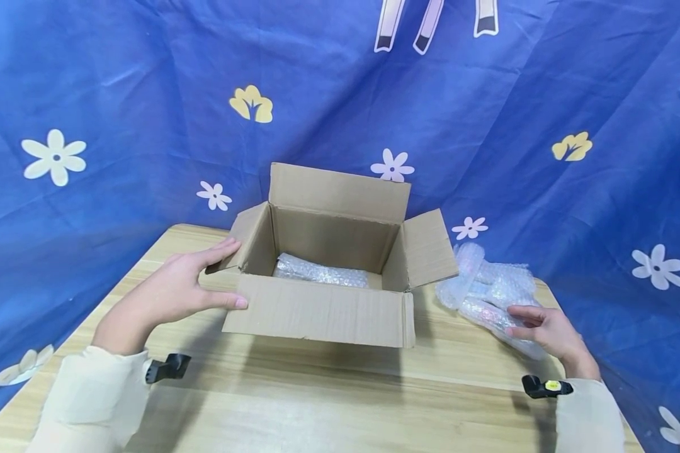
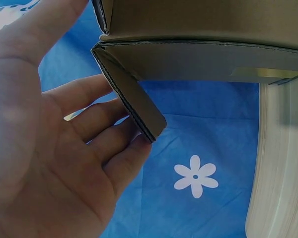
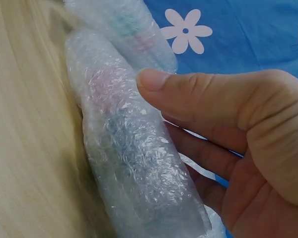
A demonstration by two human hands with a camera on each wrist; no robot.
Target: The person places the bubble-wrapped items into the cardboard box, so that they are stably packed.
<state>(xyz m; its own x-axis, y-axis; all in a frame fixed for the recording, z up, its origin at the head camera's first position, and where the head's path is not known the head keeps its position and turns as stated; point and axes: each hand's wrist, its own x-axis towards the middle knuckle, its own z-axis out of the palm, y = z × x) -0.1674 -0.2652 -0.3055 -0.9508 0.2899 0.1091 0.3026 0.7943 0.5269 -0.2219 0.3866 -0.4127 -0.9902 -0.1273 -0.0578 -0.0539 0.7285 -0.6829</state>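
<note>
An open cardboard box [image 1: 323, 314] stands on the table with its flaps folded outward. Inside it lies a bubble-wrapped package [image 1: 323, 272]. My left hand [image 1: 172, 292] rests against the box's left side, its extended fingers on the side flap [image 2: 129, 94] and its thumb by the front flap. At the right, my right hand [image 1: 549, 333] holds the edge of a bubble-wrapped package [image 3: 129, 144], thumb on one side and fingers on the other. Pink and blue patches show through the wrap. The fingertips are partly hidden behind it.
Another bubble-wrapped package [image 3: 131, 34] lies beside the held one at the table's right edge. The wooden table [image 1: 294, 402] extends in front of the box. A blue cloth [image 1: 147, 94] with flower prints hangs behind and around the table.
</note>
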